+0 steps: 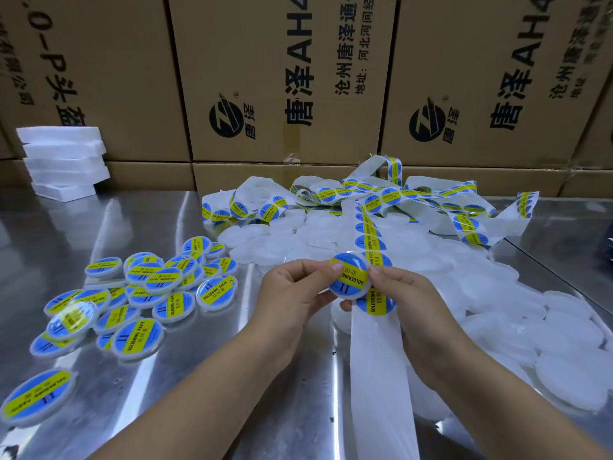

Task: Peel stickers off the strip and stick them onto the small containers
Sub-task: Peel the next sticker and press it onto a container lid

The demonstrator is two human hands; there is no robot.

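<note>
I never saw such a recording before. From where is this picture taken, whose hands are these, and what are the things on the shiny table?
There is no machine: a person works with bare hands, and a camera on their head looks down at them. The left hand and right hand pinch one small container with a blue-and-yellow sticker on it. Beneath runs the white sticker strip. On the metal table, labelled containers lie at the left, plain white containers at the right.

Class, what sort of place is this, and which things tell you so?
Probably a packing area in a warehouse or small factory: stacked brown printed cardboard cartons, a shiny steel worktable, and a heap of blue-and-yellow labelled round plastic containers.
</note>
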